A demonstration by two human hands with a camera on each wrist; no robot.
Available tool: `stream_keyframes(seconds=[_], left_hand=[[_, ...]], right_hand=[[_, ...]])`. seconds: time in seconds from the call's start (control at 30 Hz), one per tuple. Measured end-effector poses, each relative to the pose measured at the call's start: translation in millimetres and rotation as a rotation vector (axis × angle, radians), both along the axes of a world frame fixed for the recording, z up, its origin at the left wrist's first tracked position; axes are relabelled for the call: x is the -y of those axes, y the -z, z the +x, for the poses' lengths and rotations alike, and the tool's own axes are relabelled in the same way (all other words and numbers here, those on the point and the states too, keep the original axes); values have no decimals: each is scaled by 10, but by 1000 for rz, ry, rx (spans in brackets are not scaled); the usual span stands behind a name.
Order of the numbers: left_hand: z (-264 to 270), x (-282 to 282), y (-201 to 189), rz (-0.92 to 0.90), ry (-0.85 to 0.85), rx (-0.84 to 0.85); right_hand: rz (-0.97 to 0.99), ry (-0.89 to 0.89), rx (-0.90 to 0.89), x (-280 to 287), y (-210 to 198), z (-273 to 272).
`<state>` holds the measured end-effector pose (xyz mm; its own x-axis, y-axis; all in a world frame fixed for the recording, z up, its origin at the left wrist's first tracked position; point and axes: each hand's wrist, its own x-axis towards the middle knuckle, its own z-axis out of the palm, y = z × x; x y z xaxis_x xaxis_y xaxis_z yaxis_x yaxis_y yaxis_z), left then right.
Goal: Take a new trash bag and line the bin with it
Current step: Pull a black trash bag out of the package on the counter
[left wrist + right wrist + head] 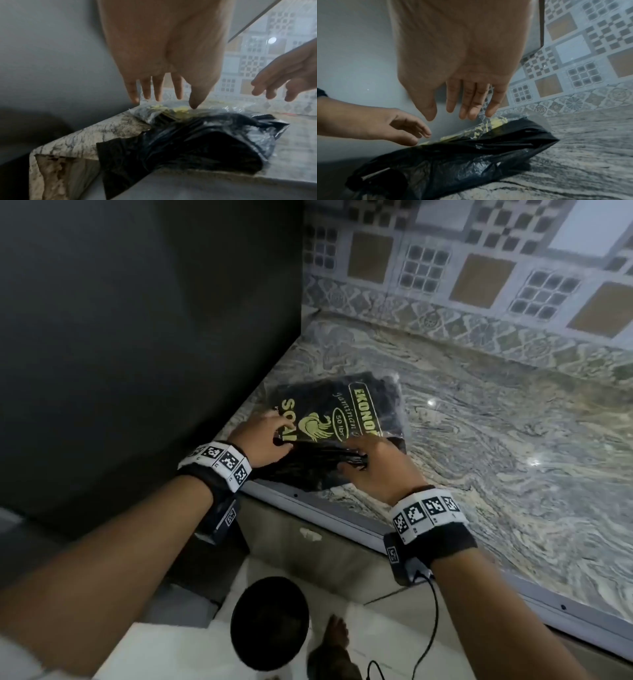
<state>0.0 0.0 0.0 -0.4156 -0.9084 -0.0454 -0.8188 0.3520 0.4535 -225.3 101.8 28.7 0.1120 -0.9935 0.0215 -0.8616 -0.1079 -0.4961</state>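
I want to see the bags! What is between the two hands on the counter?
In the head view, the pack of black trash bags lies between the left hand and the right hand, its loose end facing the person.

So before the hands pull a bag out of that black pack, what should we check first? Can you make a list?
1. Pack of trash bags lies on the counter: ok, though its near end hangs over the edge.
2. Near end of the pack is open, with black plastic sticking out: ok.
3. Left hand is at the pack with its fingers straight: ok, but no grip yet.
4. Right hand is at the loose black plastic: the head view suggests contact, the wrist views show it above, so cannot tell.
5. Only one bag will come out: cannot tell.
6. Bin waits on the floor below, dark inside: no liner visible, cannot tell for sure.
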Motion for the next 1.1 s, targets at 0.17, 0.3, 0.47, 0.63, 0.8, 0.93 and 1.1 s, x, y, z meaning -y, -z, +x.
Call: stream_keyframes(seconds=[0.17, 0.3, 0.47, 0.63, 0.8, 0.93, 1.1], left_hand=[[-29, 144, 107, -75, -62, 84], [-42, 215, 130, -145, -109, -31], [-9, 291, 32, -79, -168, -243], [-3, 306, -25, -24, -187, -255], [-1, 286, -43, -17, -200, -276], [3, 272, -68, -2, -203, -278], [23, 216, -115, 45, -205, -267]], right_hand=[[-20, -65, -69, 178, 164, -8], [-54, -94, -79, 270, 277, -13], [-176, -210, -149, 307, 302, 240], [-72, -268, -256, 372, 412, 595], [-104, -193, -324, 473, 493, 731], [-121, -158, -294, 497, 474, 720], [-173, -148, -160, 361, 358, 660]])
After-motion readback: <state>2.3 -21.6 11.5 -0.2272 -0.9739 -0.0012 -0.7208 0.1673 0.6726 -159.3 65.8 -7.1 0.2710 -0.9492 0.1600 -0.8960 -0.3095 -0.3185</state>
